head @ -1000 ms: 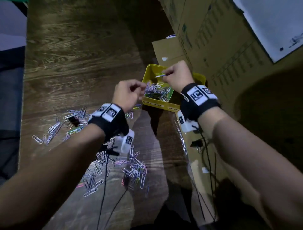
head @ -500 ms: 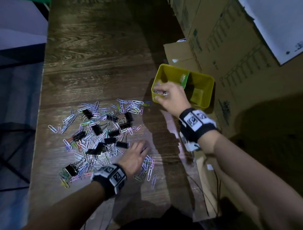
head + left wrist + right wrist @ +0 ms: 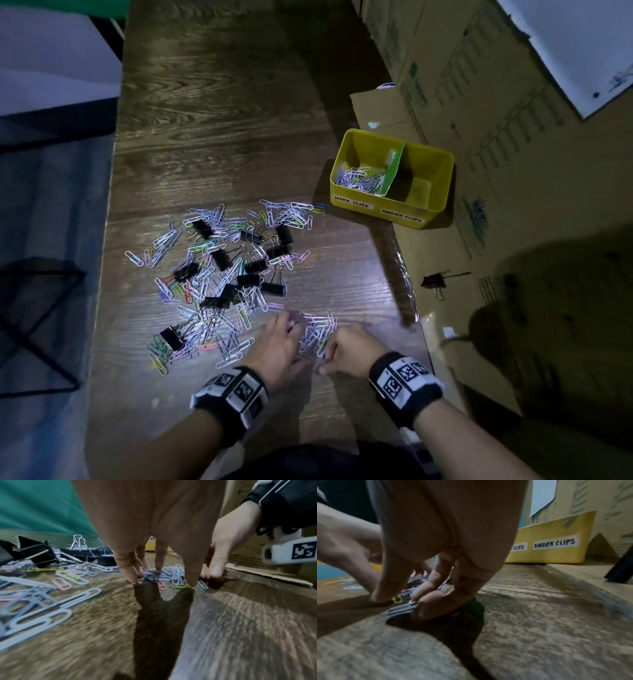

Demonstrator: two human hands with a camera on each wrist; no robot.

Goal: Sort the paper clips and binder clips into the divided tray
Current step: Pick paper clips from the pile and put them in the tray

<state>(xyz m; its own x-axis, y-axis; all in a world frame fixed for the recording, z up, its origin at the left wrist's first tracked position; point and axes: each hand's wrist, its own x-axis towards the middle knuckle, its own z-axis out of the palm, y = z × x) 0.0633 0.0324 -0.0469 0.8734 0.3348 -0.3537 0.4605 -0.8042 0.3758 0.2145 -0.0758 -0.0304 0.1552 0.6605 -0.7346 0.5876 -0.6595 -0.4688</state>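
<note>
Wiry pastel paper clips [image 3: 317,334], left hand [image 3: 277,347] and right hand [image 3: 352,347] pinching them

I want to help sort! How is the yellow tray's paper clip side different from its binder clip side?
The paper clip side holds a heap of pastel paper clips; the binder clip side looks empty, though its floor is shadowed. The paper clip side is the left half of the tray, the binder clip side the right. Both are yellow, carry a white label, and share the green divider.

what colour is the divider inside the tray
Green: the thin divider splits the yellow plastic tray into two compartments, clearest in the head view.
</note>
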